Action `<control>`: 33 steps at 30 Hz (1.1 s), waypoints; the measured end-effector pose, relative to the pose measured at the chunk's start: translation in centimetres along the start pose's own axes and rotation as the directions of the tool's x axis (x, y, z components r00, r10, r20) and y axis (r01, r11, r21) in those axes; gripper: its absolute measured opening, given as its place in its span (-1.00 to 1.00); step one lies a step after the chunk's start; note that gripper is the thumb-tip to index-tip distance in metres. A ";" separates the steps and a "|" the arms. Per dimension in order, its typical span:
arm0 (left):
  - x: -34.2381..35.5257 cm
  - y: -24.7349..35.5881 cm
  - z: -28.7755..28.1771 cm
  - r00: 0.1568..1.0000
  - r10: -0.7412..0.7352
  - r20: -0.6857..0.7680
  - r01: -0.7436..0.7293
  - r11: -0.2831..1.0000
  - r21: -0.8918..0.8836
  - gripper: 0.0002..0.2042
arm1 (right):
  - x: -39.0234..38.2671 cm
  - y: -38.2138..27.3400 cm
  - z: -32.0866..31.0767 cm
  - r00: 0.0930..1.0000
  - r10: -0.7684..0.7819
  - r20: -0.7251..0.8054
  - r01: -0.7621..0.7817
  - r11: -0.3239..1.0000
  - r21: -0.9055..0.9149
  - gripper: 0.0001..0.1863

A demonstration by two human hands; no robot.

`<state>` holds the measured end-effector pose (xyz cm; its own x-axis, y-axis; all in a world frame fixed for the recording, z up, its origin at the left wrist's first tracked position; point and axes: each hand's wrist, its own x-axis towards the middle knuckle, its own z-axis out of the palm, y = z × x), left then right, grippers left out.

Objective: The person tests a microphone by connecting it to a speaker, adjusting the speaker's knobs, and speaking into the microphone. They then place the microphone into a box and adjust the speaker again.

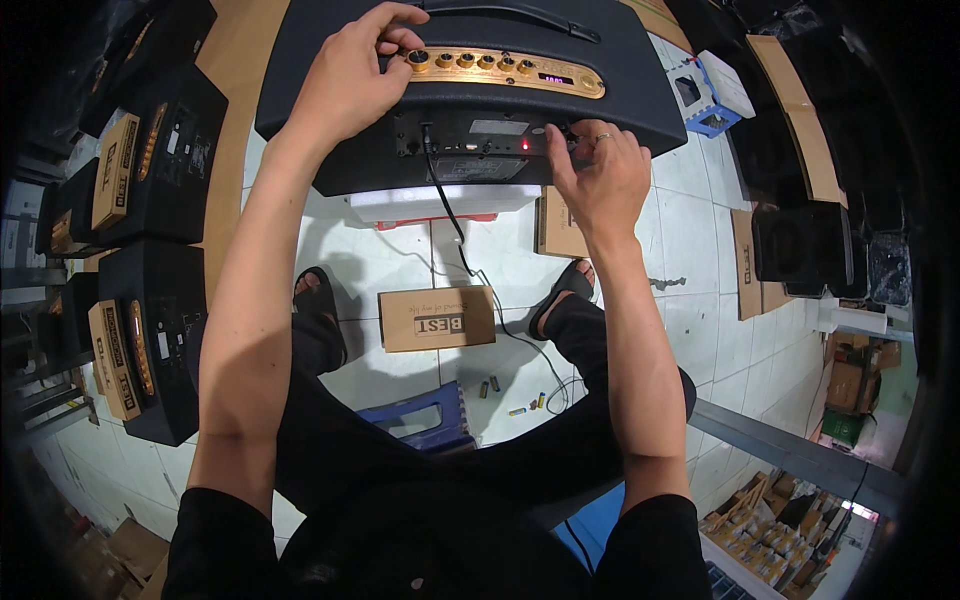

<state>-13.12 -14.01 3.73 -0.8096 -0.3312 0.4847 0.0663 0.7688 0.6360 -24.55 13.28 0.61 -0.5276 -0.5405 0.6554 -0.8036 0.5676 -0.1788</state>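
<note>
A large black speaker (640,100) stands before me, a gold control panel (545,67) with several knobs and a small lit display on top. My left hand (355,75) is at the panel's left end, thumb and bent fingers around the first gold knob (418,61). Below, the black rear panel (500,146) has sockets and a glowing red light (525,146). Against its right end is my right hand (605,175), thumb and curled fingers closed on a dark part they mostly hide. A black cable (446,200) hangs from a socket on the panel's left.
A brown carton (436,320) lies on the tiled floor between my feet, near a blue stool (430,415) and several small batteries (517,411). More black speakers (180,150) line the left. White foam (400,205) sits under the speaker. The cable trails toward my right foot.
</note>
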 end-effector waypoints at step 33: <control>0.0 -0.3 0.1 1.000 -0.019 0.013 0.018 0.998 0.054 -0.57 | -3.1 3.0 3.1 0.781 0.576 0.243 -0.590 0.549 0.592 -0.75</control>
<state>-13.20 -14.15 3.45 -0.8184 -0.3382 0.4646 0.0199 0.7914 0.6110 -26.15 14.75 -4.27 -0.9415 -0.2460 0.2301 -0.2933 0.2626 -0.9193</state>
